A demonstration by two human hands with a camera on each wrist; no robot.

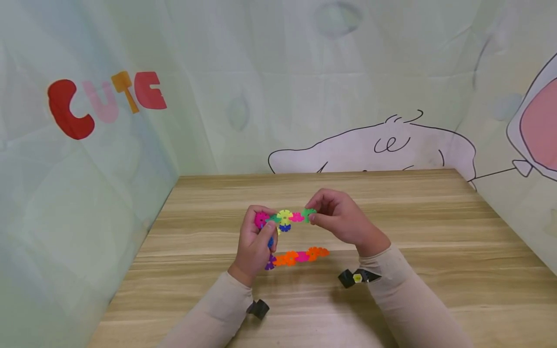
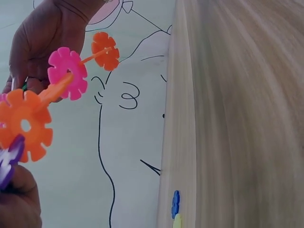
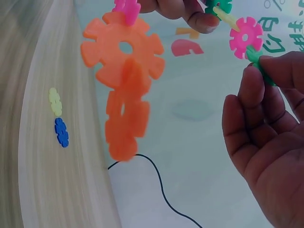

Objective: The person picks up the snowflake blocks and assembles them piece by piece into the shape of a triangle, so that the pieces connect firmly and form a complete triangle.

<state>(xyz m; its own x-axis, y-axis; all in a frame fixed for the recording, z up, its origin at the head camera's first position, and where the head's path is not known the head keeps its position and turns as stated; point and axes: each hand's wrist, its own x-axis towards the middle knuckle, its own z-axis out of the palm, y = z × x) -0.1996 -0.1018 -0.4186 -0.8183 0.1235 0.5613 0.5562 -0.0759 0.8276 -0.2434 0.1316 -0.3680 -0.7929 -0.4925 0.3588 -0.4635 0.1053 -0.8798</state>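
Note:
Notched, flower-shaped plastic discs are slotted together into a chain that hangs between the two hands. My left hand (image 1: 254, 244) grips its left side, near a magenta disc (image 1: 261, 219) and a purple disc (image 1: 271, 262). Along the upper run sit a yellow disc (image 1: 285, 217) and a pink disc (image 1: 297, 217). At that run's right end, thumb and fingers of my right hand (image 1: 344, 220) pinch a green disc (image 3: 260, 64). A lower run of orange discs (image 3: 122, 45) with a pink disc (image 2: 68, 73) among them sticks out rightward from the left hand, its far end free.
On the wooden table (image 1: 413, 208), beyond the chain, lie a blue disc (image 3: 61, 132) and a pale yellow disc (image 3: 55, 101), end to end. A printed cloth backdrop (image 1: 243, 87) rises behind the table and along its left side.

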